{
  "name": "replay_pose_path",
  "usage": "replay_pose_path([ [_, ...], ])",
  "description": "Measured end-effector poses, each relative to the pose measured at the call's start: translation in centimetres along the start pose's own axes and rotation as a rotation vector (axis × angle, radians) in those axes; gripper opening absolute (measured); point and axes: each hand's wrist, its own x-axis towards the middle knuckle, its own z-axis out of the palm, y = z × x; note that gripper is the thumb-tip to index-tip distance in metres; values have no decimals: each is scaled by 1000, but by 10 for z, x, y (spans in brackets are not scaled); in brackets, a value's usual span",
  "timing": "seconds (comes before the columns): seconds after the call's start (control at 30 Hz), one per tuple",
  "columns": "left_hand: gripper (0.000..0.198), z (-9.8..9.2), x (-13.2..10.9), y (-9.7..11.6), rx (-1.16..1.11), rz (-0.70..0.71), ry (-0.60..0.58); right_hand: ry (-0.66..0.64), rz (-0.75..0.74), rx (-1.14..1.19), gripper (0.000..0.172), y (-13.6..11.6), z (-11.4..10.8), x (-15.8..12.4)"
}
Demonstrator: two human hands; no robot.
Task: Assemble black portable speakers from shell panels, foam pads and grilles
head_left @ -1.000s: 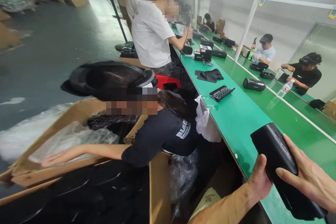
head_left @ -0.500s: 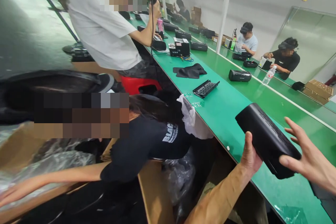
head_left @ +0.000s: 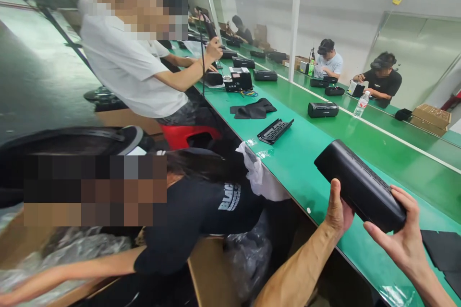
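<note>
A long black speaker housing (head_left: 358,183) hangs just above the green bench (head_left: 317,153), tilted down to the right. My left hand (head_left: 337,212) grips its underside, thumb up along the near side. Around its lower right end curls my right hand (head_left: 398,240), fingers over the top and thumb below.
A person in a black shirt (head_left: 201,216) leans left into a cardboard box (head_left: 212,273) beside me. Another in a white shirt (head_left: 129,67) sits beyond on a red stool (head_left: 187,133). On the bench lie a black grille (head_left: 275,130), black cloths (head_left: 254,109), more speakers (head_left: 322,109), a water bottle (head_left: 360,104) and dark pads (head_left: 444,249).
My right hand went from resting on the housing, to open fingers beside it, to gripping its lower end. The housing rose and the view swung rightward along the bench.
</note>
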Motion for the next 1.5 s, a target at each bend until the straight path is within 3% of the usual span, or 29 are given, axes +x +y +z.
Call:
replay_pose_path([
  [0.17,99,-3,2,-2,19,18,-15,-79,113,55,83,1,0,-9],
  [0.43,86,-4,11,0,-23,-17,61,76,76,82,77,-1,12,-5],
  [0.57,92,-1,10,0,23,23,23,-25,90,100,82,3,10,-6],
  [0.7,103,-1,11,6,93,4,-81,23,70,110,79,1,3,-4],
  [0.8,113,-5,18,36,249,32,-232,26,69,107,77,-4,-15,1],
  [0.93,116,-6,31,106,678,226,-404,-73,81,104,72,-7,-46,6],
  [1.0,121,0,35,134,879,190,-558,-100,82,120,68,-7,-55,6],
  [1.07,119,7,35,147,974,123,-675,-105,83,129,65,-6,-59,7],
  [1.13,112,14,33,148,994,120,-699,-101,85,128,64,-5,-59,8],
  [1.27,102,15,28,136,989,246,-620,-113,78,140,66,0,-61,13],
  [1.5,94,8,29,121,980,370,-607,-118,49,58,87,8,-60,10],
])
